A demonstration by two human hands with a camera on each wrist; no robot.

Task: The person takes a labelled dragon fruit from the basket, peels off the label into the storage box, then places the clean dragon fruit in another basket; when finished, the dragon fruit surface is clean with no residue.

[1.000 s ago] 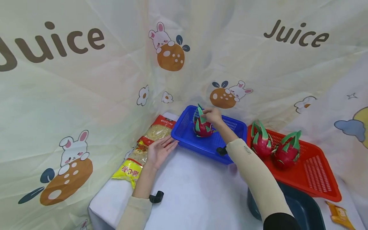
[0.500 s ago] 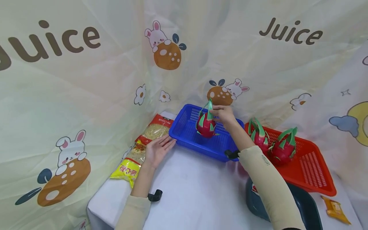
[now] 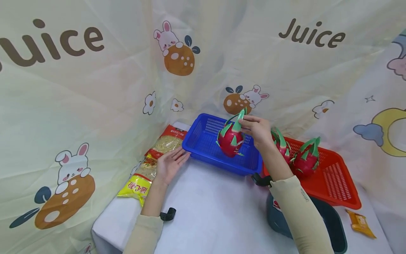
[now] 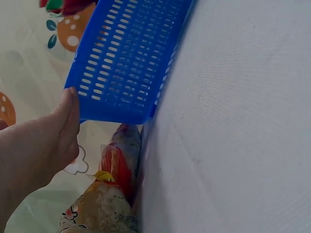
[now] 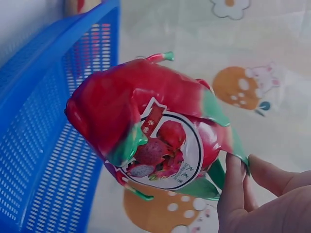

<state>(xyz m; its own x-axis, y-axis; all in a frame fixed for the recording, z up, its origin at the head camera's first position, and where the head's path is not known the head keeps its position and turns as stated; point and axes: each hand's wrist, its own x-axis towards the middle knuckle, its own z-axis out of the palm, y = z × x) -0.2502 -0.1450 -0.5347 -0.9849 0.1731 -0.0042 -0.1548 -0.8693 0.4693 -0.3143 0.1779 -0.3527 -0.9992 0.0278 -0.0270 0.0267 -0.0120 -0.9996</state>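
My right hand (image 3: 258, 130) pinches the green leaf tips of a red dragon fruit (image 3: 230, 141), which hangs upright over the blue basket (image 3: 207, 159). A round label with a fruit picture (image 5: 165, 150) shows on its side in the right wrist view. At the basket's left corner, my left hand (image 3: 169, 164) has its palm turned up and its fingers extended, fingertips right at the rim. The left wrist view shows the thumb straight along the perforated basket wall (image 4: 121, 63). Two more dragon fruits stand in the red basket, one (image 3: 305, 164) in plain sight, the other (image 3: 281, 146) partly behind my right wrist.
To the right, the red basket (image 3: 342, 197) adjoins the blue one. A dark teal tub (image 3: 337, 225) stands in front of it, partly under my right sleeve. An orange packet (image 3: 361, 224) lies at the right. Bagged dry food (image 3: 168, 141) lies along the left table edge (image 3: 109, 231).
My right hand has raised the dragon fruit from the blue basket's floor and carried it a little to the right. The left hand keeps its place at the basket corner.
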